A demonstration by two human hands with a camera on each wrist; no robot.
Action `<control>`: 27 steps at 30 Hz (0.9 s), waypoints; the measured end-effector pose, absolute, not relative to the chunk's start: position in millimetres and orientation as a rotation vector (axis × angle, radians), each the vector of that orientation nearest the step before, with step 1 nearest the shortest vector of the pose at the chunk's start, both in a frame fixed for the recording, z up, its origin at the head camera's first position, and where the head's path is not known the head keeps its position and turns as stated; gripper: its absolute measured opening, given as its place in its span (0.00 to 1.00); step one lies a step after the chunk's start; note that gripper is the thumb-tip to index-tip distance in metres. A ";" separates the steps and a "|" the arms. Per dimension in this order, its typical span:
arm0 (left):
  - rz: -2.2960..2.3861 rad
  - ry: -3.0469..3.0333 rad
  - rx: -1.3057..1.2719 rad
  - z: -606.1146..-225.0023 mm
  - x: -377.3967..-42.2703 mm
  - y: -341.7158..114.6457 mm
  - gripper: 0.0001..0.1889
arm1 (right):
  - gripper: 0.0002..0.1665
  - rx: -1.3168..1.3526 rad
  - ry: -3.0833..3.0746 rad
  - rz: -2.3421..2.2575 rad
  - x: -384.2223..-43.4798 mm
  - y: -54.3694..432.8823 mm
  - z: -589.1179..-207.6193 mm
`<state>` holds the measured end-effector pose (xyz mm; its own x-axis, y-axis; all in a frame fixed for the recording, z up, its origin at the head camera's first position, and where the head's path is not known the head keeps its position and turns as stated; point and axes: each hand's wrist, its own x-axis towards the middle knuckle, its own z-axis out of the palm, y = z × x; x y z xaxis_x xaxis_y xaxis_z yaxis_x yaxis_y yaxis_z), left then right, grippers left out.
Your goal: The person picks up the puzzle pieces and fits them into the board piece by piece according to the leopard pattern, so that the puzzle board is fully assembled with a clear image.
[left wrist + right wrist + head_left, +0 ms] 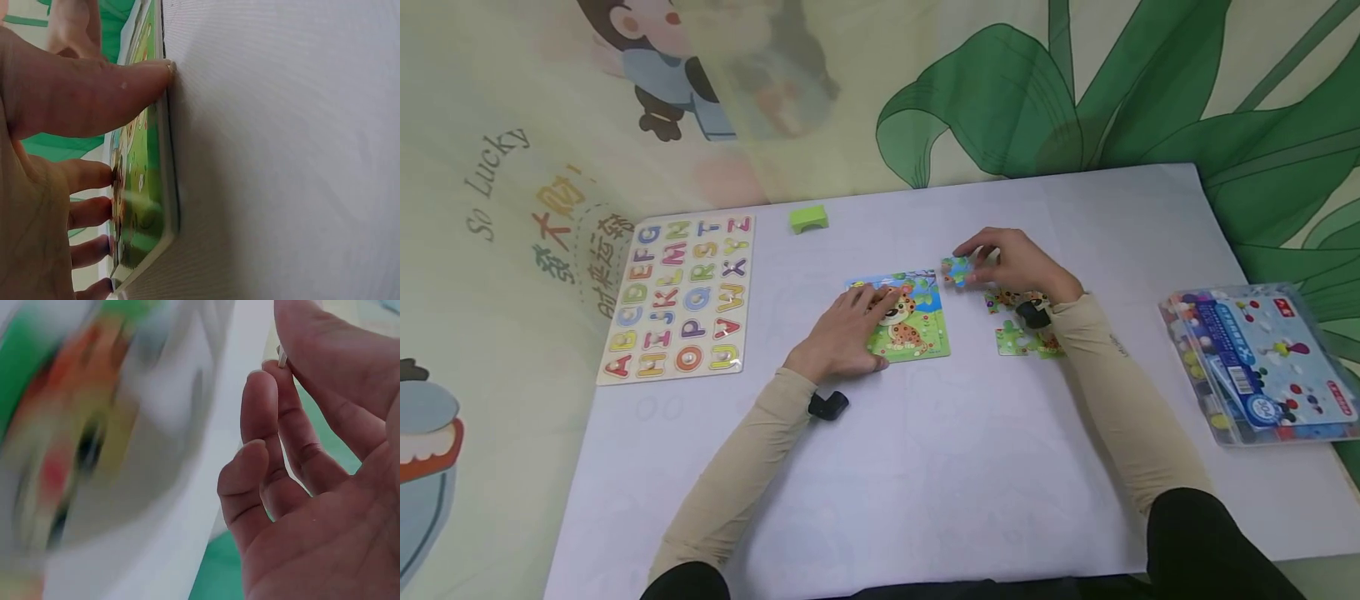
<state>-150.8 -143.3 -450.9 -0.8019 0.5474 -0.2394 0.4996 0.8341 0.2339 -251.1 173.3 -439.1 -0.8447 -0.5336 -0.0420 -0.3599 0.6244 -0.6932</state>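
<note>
- As I look across the room, a pale printed backdrop rises behind everything, cartoon figures and lettering to the left, big green leaves to the right.
- Next, the white tabletop: smooth enough in the head view, finely ribbed up close in the left wrist view.
- Clear plastic case, over by the right edge, colourful inside, its top printed in blue and white.
- Letter board, off to the person's left, bright capitals in rows.
- Puzzle board, lying flat near the middle, a spotted leopard on green and blue. The left wrist view brings out its pale, thick edge.
- Left hand, laid over the board's left side, its grip apart. The left wrist view shows better than the head view how the thumb sits against the edge.
- Right hand, its grip clamped on a small puzzle piece.
- Loose pieces, grouped by the right wrist, which partly hides them in the head view.
- Green block, near the far edge, past the letter board's corner.
- That small puzzle piece, just beside the puzzle board's far right corner: the head view gives its blue-green face, the right wrist view merely a thin pale edge.
</note>
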 end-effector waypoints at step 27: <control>0.207 2.783 0.791 -448.0 -145.1 -126.8 0.44 | 0.22 -0.859 2.553 -0.876 -248.5 110.7 -445.7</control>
